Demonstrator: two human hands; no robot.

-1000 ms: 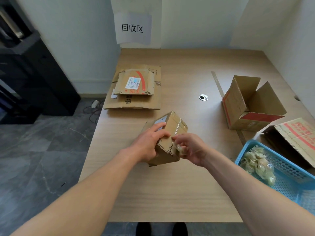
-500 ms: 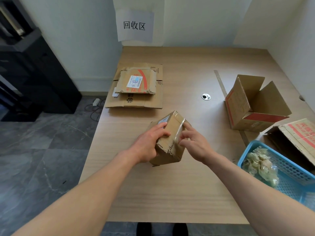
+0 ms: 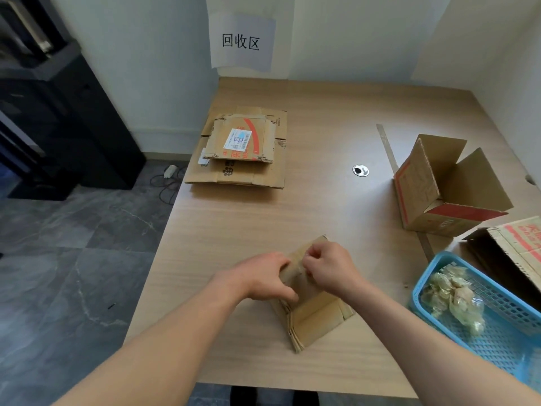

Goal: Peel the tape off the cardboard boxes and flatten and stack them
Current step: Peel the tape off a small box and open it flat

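Observation:
A small brown cardboard box (image 3: 313, 317) lies on the wooden table (image 3: 322, 218) near its front edge, tipped toward me with its lower flaps spread. My left hand (image 3: 263, 279) grips the box's left side, thumb in front. My right hand (image 3: 328, 271) has curled fingers pinching at the box's upper face; what it pinches is hidden. A stack of flattened boxes (image 3: 243, 153) lies at the back left. Two open boxes stand at the right: one with red print (image 3: 445, 186) and a larger one (image 3: 515, 259) at the edge.
A blue plastic basket (image 3: 497, 341) holding crumpled tape (image 3: 450, 297) sits at the front right. A round cable hole (image 3: 360, 170) is in the table's middle. A paper sign (image 3: 241, 42) hangs on the back wall. Dark furniture (image 3: 58, 127) stands left, off the table.
The box has been turned and tipped down toward me, so its flaps now face me. My right hand moved from the box's side up to its upper face and curled into a pinch.

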